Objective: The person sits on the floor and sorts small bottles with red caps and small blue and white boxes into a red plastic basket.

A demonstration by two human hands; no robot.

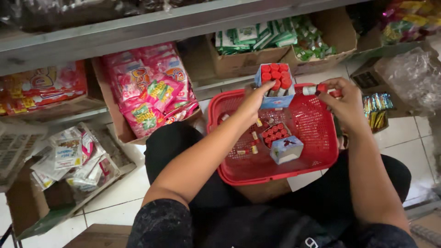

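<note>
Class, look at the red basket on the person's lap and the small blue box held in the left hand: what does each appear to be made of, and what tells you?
Red basket: probably moulded plastic, going by its even colour, grid of holes and smooth rolled rim. Small blue box in the left hand: likely thin printed card, with flat folded walls and sharp corners; finish looks slightly glossy, though hard to tell.

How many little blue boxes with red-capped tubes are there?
2: one blue box held up in the left hand, another lying in the red basket. More may be hidden.

Small blue box [275, 87] packed with upright red-capped tubes (one raised), a loose red-capped tube [314, 89] lying level beside it
</note>
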